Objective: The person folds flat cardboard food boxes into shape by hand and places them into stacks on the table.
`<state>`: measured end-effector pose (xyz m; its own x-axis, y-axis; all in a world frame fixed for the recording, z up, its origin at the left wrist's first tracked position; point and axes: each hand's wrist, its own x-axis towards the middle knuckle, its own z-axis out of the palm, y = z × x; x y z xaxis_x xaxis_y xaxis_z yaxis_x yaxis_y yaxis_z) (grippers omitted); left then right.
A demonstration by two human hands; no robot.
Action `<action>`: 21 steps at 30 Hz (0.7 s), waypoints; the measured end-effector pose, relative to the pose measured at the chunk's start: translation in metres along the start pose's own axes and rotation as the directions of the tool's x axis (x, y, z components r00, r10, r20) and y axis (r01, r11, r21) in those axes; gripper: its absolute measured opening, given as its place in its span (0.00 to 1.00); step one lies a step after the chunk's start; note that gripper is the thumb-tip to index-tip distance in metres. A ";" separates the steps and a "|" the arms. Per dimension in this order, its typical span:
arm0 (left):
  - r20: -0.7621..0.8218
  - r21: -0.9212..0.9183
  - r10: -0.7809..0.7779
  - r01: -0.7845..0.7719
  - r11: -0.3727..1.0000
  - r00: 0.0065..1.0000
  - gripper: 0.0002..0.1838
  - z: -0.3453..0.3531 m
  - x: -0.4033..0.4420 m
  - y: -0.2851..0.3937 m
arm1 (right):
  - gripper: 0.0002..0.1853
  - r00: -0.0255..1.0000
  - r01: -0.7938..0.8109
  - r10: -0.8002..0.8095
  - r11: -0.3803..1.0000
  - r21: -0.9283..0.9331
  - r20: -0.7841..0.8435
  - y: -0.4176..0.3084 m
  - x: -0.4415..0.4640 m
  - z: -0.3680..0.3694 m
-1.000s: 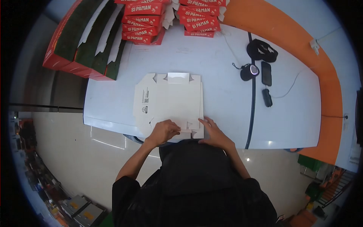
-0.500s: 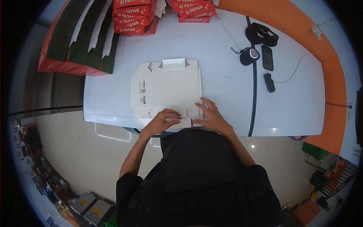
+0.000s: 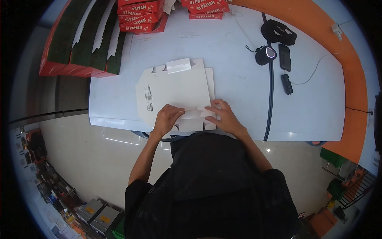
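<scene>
A flat white cardboard sheet (image 3: 179, 87) with cut notches and small black print lies near the table's front edge, with another sheet showing under its right side. Its far edge carries a folded flap (image 3: 178, 65). My left hand (image 3: 169, 118) pinches the left end of the near flap (image 3: 193, 114), which is partly raised. At the right end of that same flap, my right hand (image 3: 223, 116) has its thumb and fingers closed on the cardboard.
Red printed boxes (image 3: 139, 18) are stacked at the back, with more (image 3: 206, 8) beside them. Large red and dark green boxes (image 3: 79, 44) stand back left. A black speaker (image 3: 265, 55), phone (image 3: 285, 57), small black case (image 3: 286, 83) and black strap (image 3: 279, 32) lie on the right.
The near flap has been lifted and folded between my hands. The top sheet has turned slightly, showing more of the sheet below. Both hands have closed on the flap.
</scene>
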<state>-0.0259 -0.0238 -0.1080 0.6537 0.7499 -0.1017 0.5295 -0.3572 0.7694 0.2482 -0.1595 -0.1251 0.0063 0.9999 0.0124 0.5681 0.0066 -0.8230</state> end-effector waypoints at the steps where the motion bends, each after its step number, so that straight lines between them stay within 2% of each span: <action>1: 0.002 -0.096 -0.083 0.082 0.992 0.997 0.11 -0.002 0.003 0.003 | 0.21 1.000 -0.006 0.007 0.997 0.073 -0.016 -0.003 0.001 -0.002; 2: 0.012 -0.190 -0.162 0.161 0.969 0.987 0.10 -0.003 0.005 0.005 | 0.19 0.999 -0.010 0.015 0.989 0.145 -0.034 -0.005 0.004 -0.006; 5: 0.063 -0.223 -0.202 0.211 0.952 0.977 0.09 -0.008 0.012 0.014 | 0.16 0.993 -0.072 0.095 0.955 0.286 -0.066 -0.005 0.008 -0.007; 6: 0.134 -0.257 -0.193 0.222 0.941 0.972 0.10 -0.010 0.014 0.016 | 0.14 0.989 -0.100 0.130 0.941 0.322 -0.072 -0.005 0.009 -0.006; 8: 0.272 -0.322 -0.167 0.254 0.912 0.947 0.11 -0.015 0.018 0.017 | 0.12 0.989 -0.056 0.082 0.978 0.202 -0.124 -0.005 0.013 -0.008; 9: 0.289 -0.343 -0.158 0.256 0.904 0.944 0.11 -0.015 0.017 0.014 | 0.10 0.988 -0.036 0.056 0.990 0.140 -0.144 -0.006 0.015 -0.009; 11: 0.317 -0.385 -0.140 0.262 0.885 0.938 0.13 -0.010 0.012 0.000 | 0.10 0.989 -0.004 0.035 0.978 0.207 -0.145 -0.007 0.020 -0.013; 15: 0.241 -0.518 -0.220 0.317 0.795 0.945 0.15 -0.009 0.007 -0.009 | 0.13 0.975 0.057 0.035 0.913 0.404 -0.217 -0.019 0.024 -0.010; 17: 0.155 -0.563 -0.318 0.348 0.750 0.935 0.15 -0.013 0.010 0.013 | 0.14 0.952 0.141 -0.046 0.944 0.299 -0.303 -0.015 0.029 -0.001; 21: 0.050 -0.514 -0.290 0.273 0.813 0.956 0.14 0.001 0.010 0.029 | 0.12 0.904 0.233 -0.191 0.970 0.067 -0.383 -0.034 0.042 0.004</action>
<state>-0.0031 -0.0273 -0.0878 0.4985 0.7924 -0.3515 0.3316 0.2003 0.9219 0.2258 -0.1180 -0.0986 0.2120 0.8979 0.3857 0.4977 0.2404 -0.8334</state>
